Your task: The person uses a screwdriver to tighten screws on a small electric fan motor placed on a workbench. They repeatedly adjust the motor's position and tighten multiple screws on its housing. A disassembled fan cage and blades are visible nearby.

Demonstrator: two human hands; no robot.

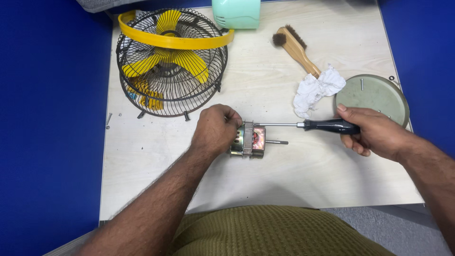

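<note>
Your left hand (215, 129) sits at the centre of the frame, fingers curled tight around the back end of a small electric motor (248, 140) that lies on its side on the pale table (265, 76). The motor's shaft points right, toward your other hand. Your right hand (374, 132), at the right of the frame, is closed around the black handle of a screwdriver (308, 125); its metal shank runs left and the tip seems to meet the motor's top edge, though the contact is too small to be sure. Just above that hand lies 1 round grey-green plate (374, 95), with a crumpled white rag (316, 89) and a wooden brush (295, 45) beside it. A yellow-bladed fan in a black wire cage (170, 61) fills the upper left.
</note>
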